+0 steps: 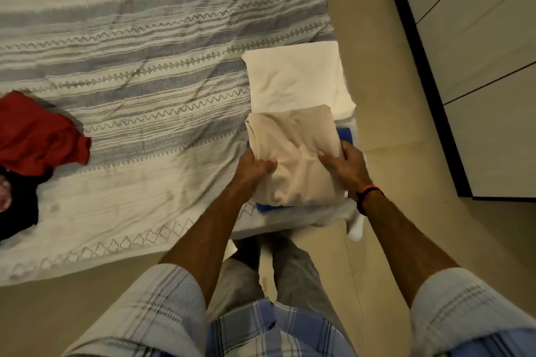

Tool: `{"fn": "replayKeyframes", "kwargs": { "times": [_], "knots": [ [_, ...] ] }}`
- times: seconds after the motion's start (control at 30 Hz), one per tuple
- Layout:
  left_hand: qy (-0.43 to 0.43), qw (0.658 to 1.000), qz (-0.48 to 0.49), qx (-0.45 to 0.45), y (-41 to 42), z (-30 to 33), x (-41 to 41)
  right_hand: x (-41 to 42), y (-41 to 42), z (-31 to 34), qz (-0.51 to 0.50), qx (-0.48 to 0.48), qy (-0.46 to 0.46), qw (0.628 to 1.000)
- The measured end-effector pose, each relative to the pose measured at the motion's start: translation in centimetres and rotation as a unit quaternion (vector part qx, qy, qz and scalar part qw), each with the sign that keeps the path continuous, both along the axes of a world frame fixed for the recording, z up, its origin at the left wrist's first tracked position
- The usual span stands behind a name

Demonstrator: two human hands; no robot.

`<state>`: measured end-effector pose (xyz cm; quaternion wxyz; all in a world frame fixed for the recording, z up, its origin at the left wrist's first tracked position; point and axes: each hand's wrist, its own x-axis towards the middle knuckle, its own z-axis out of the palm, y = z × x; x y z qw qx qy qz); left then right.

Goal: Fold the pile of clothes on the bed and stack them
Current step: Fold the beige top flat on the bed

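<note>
Folded beige cotton garment (295, 153) being set onto the stack at the bed's corner.

Both hands grip the garment by its near edge: the left hand (252, 168) curls round the left side with its thumb on top, the right hand (345, 166) pinches the right side, likely to keep the folds from slipping as it settles squarely on the blue folded cloth (343, 135) beneath. A cream folded sheet (293, 78) lies just beyond, touching it. Unfolded items remain well apart at the left edge of the striped grey-and-white bedspread (139, 66): a crumpled red garment (37, 136) and a black garment (20, 203), apparently next to fold.
</note>
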<state>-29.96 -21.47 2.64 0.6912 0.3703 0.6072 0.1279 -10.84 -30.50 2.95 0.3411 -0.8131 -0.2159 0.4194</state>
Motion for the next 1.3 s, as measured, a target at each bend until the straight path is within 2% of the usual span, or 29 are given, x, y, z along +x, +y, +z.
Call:
{"fn": "replayKeyframes", "kwargs": {
  "times": [0.6,0.67,0.73,0.8,0.9,0.97,1.13,1.3],
  "knots": [
    [0.057,0.998,0.037,0.009,-3.3,-3.7,3.5,5.0,-1.5,-4.1,0.048,-0.016,0.022,0.998],
    [0.124,0.992,-0.018,0.018,-3.3,-5.0,3.4,5.3,-1.4,-5.2,0.094,-0.090,-0.050,0.990],
    [0.220,0.970,-0.101,0.016,-3.5,-6.2,3.4,5.2,-1.5,-6.2,0.197,-0.188,-0.174,0.946],
    [0.277,0.949,-0.143,0.049,-3.7,-6.9,3.6,4.8,-1.6,-6.6,0.284,-0.175,-0.240,0.912],
    [0.278,0.925,-0.234,0.114,-4.1,-6.8,4.5,4.2,-1.4,-6.8,0.378,-0.132,-0.212,0.892],
    [0.266,0.923,-0.263,0.094,-4.2,-6.6,5.1,4.2,-1.0,-6.9,0.405,-0.141,-0.179,0.886],
    [0.265,0.933,-0.235,0.070,-3.2,-5.4,6.0,5.3,0.2,-5.5,0.340,-0.115,-0.141,0.922],
    [0.234,0.958,-0.147,0.075,-0.4,-3.7,6.6,8.0,2.5,-3.4,0.253,-0.066,-0.131,0.956]
  ]
}}
